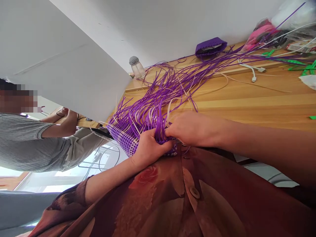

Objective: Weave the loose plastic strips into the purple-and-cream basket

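The left hand (148, 145) clasps the woven piece (122, 137) beneath it, the right hand (190, 128) pinching purple strands (160, 122)

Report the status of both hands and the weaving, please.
Left hand holding woven piece; right hand at purple strands, grip unclear; strands sprawl across table.

Over the bare wood of the table (259, 108), to the right, a hand could pass above the right forearm (247, 138); the cable (253, 79) lies at its far side. Ahead, the strands (158, 85) make a thick barrier, with the bottle (137, 68) behind, and on the left the panel (84, 65) closes the way
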A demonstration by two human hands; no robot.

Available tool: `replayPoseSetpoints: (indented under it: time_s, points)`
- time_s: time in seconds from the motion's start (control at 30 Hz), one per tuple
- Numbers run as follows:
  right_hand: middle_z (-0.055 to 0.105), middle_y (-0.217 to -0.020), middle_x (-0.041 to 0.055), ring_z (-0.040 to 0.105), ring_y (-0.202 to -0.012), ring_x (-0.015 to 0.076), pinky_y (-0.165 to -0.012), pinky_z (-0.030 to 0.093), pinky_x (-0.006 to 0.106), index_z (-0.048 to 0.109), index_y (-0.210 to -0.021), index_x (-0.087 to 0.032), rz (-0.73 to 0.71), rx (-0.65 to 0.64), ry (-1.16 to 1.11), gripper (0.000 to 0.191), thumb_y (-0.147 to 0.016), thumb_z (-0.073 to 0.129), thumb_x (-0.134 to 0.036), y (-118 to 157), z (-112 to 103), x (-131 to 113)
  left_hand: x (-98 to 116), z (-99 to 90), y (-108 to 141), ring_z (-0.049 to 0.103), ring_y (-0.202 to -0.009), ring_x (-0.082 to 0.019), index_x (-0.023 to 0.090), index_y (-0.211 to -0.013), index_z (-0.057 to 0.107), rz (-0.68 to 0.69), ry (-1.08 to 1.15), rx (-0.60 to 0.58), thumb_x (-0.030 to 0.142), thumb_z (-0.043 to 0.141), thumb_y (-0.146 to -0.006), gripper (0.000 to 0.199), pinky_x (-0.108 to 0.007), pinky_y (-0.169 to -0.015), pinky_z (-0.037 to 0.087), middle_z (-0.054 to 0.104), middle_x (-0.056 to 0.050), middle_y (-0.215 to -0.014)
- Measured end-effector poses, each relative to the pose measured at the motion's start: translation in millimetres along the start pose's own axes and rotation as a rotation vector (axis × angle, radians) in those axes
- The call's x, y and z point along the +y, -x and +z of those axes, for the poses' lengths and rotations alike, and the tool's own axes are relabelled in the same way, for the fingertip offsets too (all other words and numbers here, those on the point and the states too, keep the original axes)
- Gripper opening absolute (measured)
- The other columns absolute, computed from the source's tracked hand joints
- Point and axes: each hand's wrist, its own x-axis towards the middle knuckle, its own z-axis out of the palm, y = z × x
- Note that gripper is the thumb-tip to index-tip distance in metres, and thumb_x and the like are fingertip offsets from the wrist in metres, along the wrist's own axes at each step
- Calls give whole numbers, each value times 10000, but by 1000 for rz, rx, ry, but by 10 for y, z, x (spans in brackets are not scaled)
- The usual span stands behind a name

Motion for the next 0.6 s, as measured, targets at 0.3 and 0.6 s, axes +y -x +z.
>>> replayPoseSetpoints:
  time_s: [0.3,0.6]
  points:
    - [620,-494,-42,616,-406,142,-414,418,204,581,-710,-186,-5,-322,-664,213,-724,463,-9,-190,136,309,14,0,-7,370,-505,-64,147,-623,594,33,-1,48,339,734,-704,251,-200,-473,299,491,51,-543]
    - [559,-476,-65,546,-374,93,-373,390,165,613,-861,-163,266,335,-1543,143,-800,615,-292,32,767,112,23,-2,4,551,-595,-110,136,-769,719,83,21,94,346,721,-752,211,-215,-561,408,684,-6,-674]
